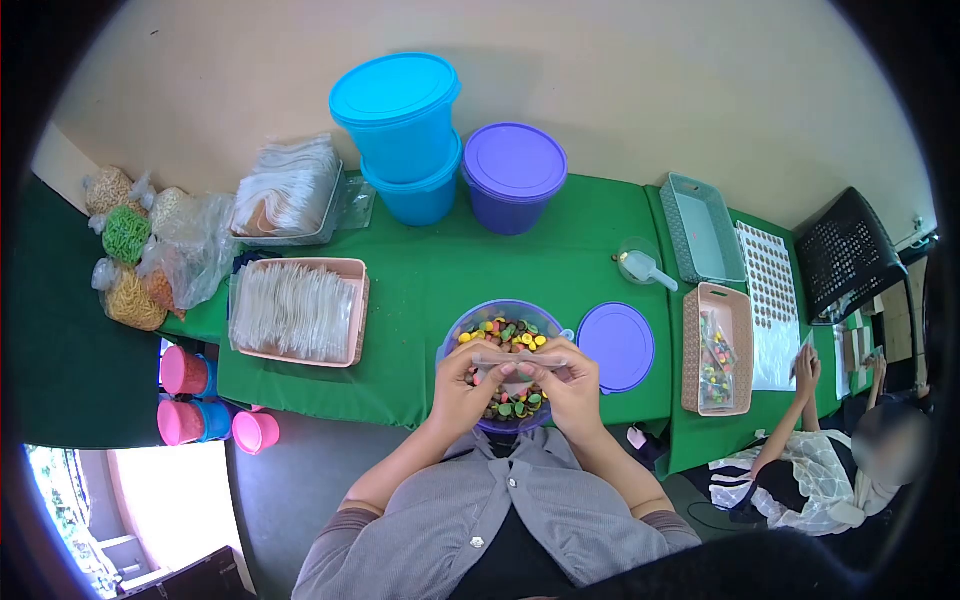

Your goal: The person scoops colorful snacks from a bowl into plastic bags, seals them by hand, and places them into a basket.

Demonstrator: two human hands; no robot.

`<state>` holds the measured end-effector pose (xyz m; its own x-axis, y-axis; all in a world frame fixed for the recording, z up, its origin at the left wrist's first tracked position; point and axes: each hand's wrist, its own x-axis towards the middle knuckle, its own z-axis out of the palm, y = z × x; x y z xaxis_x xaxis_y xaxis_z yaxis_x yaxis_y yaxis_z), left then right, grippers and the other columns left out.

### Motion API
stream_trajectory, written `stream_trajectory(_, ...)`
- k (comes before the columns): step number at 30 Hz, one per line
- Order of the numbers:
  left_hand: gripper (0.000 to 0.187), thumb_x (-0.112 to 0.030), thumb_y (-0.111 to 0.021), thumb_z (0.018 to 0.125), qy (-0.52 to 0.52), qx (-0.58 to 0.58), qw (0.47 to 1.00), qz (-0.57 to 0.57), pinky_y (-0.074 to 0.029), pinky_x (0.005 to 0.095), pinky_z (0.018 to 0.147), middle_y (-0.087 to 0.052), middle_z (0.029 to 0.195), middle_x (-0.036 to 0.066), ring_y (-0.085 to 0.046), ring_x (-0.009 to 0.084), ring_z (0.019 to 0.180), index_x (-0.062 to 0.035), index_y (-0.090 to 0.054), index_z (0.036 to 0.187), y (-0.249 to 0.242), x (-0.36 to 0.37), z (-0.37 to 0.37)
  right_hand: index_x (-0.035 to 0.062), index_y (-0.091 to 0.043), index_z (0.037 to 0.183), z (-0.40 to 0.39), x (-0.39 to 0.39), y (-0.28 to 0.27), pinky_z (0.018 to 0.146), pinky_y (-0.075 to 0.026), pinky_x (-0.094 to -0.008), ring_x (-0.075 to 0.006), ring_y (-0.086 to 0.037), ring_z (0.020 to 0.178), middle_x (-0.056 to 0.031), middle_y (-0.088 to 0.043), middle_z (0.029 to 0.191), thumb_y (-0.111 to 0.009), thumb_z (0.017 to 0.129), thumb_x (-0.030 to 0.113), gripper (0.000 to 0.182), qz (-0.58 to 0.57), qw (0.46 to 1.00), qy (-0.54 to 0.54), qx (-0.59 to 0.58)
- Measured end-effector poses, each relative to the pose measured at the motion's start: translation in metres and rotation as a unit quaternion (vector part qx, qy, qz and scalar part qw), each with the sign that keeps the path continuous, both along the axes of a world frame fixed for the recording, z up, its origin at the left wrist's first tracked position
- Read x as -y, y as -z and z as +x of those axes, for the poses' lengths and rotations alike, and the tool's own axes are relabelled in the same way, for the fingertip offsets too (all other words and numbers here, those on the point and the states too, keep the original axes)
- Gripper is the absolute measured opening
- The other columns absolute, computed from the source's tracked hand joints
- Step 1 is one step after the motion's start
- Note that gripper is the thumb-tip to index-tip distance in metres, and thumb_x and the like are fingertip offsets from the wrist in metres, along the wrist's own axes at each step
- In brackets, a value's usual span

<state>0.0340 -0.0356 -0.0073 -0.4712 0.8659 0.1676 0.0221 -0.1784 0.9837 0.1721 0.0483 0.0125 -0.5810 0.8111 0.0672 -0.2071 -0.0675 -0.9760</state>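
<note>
Both hands pinch a small clear plastic bag [519, 360] by its upper edge, one at each side. My left hand [462, 388] has thumb and fingers closed on it, and my right hand [572, 392] grips it in the same way. Below them stands a round purple tub [447, 340] holding colourful pieces [512, 333] in yellow, green, brown and pink. The hands cover the middle of the tub. Whether the bag contains anything is hard to see. To the right of my right hand lies a round purple lid [616, 347] on the green cloth.
Pink basket [362, 330] and grey basket [330, 228] hold stacked bags at left. Blue tubs [410, 150] and a lidded purple tub [514, 180] stand behind. A scoop [648, 270] rests in a clear cup. At right, another person [800, 470] works beside a pink basket [742, 392].
</note>
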Motion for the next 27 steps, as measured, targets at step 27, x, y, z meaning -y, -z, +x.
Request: stream_trajectory(27,0.05,-0.017,-0.074,0.075,-0.346,-0.403,0.729,-0.432,-0.039,0.0446,0.097,-0.054,0.123,0.015,-0.05,0.0335,0.117,-0.0063,-0.056,0.121,0.146,0.096,-0.231,-0.0005,-0.049,0.126,0.332,-0.25,0.233,0.08,-0.051,-0.0298,-0.0215,-0.057,0.102,-0.0113,-0.056,0.123,-0.057,0.093,0.026,0.043,-0.108,0.927,0.359,0.017)
